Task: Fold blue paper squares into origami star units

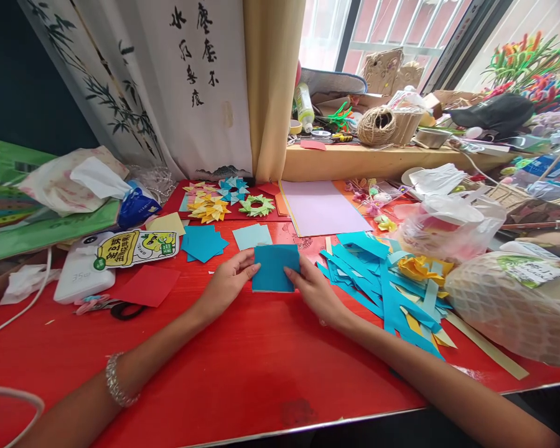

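Note:
Between my two hands, a square of blue paper [275,269] is held up over the red table [261,361]. My left hand [233,274] pinches its left edge, thumb in front. On the opposite edge, my right hand [310,286] grips with the thumb across the front face. Just behind lies a pale blue paper square [252,236]. Several blue paper squares [204,242] overlap to the left of it. Close to my right hand, blue paper strips [368,274] are heaped with yellow scraps.
Folded paper wreaths [256,206] sit at the back beside lilac paper sheets [324,205]. To the left are a red paper square [149,285], scissors [96,303] and a white power bank [84,274]. A netted bag [513,311] and a plastic bag [452,224] stand right.

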`<action>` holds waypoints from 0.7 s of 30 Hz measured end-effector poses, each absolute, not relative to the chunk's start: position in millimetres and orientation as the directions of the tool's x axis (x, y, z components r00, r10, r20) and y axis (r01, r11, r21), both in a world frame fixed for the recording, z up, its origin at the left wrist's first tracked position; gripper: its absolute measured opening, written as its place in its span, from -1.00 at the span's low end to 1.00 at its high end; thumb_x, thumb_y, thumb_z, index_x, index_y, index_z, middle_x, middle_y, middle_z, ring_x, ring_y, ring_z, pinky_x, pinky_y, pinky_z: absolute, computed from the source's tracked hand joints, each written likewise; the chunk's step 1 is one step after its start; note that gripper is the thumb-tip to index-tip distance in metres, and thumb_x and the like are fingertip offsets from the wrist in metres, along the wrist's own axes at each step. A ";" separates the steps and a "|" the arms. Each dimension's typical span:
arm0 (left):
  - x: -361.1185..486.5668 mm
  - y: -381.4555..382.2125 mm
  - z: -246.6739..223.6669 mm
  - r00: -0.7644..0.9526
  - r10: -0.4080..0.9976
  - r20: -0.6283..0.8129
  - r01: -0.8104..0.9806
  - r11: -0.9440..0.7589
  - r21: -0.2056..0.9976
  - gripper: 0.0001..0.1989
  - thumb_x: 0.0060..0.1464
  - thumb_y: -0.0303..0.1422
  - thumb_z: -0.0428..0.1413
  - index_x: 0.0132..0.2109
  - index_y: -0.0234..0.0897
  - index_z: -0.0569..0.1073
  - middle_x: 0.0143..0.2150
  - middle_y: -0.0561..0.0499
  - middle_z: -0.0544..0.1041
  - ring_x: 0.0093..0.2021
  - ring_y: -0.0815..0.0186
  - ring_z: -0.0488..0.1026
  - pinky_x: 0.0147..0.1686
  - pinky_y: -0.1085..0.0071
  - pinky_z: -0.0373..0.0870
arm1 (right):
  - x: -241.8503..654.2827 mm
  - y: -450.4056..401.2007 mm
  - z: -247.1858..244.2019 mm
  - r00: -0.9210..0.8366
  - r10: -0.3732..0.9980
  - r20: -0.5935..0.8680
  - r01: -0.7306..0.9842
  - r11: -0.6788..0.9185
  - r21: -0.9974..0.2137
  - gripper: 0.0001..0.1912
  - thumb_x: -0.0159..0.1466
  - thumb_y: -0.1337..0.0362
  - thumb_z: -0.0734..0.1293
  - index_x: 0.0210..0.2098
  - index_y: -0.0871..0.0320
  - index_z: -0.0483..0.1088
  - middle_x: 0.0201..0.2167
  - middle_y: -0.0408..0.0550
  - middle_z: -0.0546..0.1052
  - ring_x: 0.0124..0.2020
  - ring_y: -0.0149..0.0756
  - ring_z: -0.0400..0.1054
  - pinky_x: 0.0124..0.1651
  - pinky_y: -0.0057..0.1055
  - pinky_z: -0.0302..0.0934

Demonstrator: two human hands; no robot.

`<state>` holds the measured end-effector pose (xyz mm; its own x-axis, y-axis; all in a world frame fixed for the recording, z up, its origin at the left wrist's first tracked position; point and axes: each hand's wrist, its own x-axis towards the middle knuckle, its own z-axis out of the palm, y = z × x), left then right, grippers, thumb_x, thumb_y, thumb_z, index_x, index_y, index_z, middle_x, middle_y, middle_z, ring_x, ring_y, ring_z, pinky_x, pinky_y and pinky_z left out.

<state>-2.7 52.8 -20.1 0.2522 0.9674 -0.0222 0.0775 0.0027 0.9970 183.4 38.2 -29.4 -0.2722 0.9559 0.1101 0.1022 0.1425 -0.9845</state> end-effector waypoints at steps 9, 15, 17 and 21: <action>-4.3 54.8 -19.4 0.101 0.994 -0.038 0.058 0.032 0.998 -0.63 -0.15 -0.12 0.25 -0.48 -0.27 0.27 -0.52 0.16 0.36 -0.47 0.43 0.33 -0.47 0.53 0.30 | 180.5 33.6 -15.1 -0.354 0.919 -0.177 -0.153 -0.243 -0.958 -0.62 0.21 0.18 0.31 0.01 0.12 0.31 -0.01 -0.01 0.45 -0.22 -0.27 0.46 -0.33 -0.39 0.47; -10.2 57.5 -10.4 0.137 0.987 -0.089 0.078 0.079 0.994 -0.65 -0.09 -0.07 0.19 -0.34 -0.28 0.42 -0.37 0.08 0.46 -0.34 0.35 0.40 -0.31 0.43 0.36 | 186.9 38.8 -18.7 -0.324 0.931 -0.170 -0.182 -0.238 -0.954 -0.62 0.21 0.18 0.31 0.00 0.16 0.35 -0.02 0.02 0.47 -0.20 -0.23 0.47 -0.34 -0.37 0.48; -11.3 58.5 -9.3 0.130 0.987 -0.093 0.098 0.080 0.992 -0.67 -0.10 -0.08 0.20 -0.36 -0.28 0.42 -0.39 0.09 0.45 -0.36 0.37 0.38 -0.33 0.46 0.33 | 188.9 40.7 -21.4 -0.320 0.933 -0.166 -0.190 -0.235 -0.953 -0.62 0.21 0.17 0.31 0.00 0.16 0.35 -0.01 0.02 0.47 -0.21 -0.24 0.48 -0.31 -0.37 0.48; -11.2 59.0 -10.0 0.104 0.990 -0.099 0.129 0.085 0.988 -0.66 -0.10 -0.08 0.20 -0.40 -0.29 0.38 -0.44 0.10 0.42 -0.41 0.40 0.35 -0.38 0.48 0.30 | 190.5 42.2 -23.3 -0.313 0.934 -0.171 -0.174 -0.233 -0.957 -0.61 0.21 0.15 0.31 -0.02 0.18 0.35 -0.02 0.05 0.47 -0.27 -0.27 0.49 -0.28 -0.37 0.47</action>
